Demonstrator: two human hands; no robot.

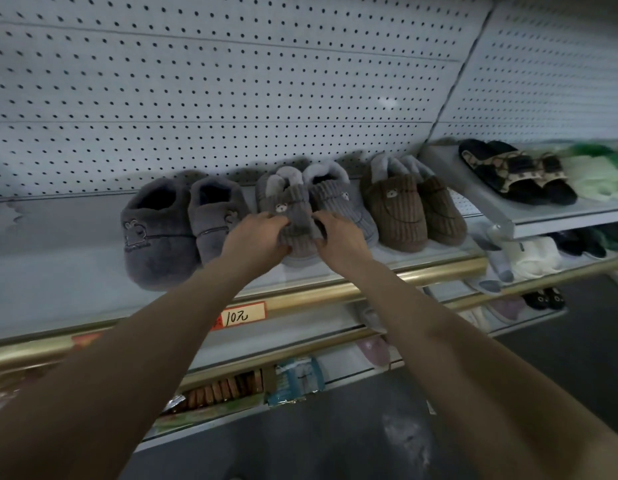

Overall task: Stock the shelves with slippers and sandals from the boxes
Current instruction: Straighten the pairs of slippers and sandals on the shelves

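Your left hand (255,237) and right hand (338,237) both clamp the grey corduroy bear slipper (293,216) on the shelf (58,271), beside its mate (342,202).

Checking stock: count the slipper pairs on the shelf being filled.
3. Dark grey plush pair on the left; grey ribbed pair in the middle, under both hands; brown ribbed pair on the right.
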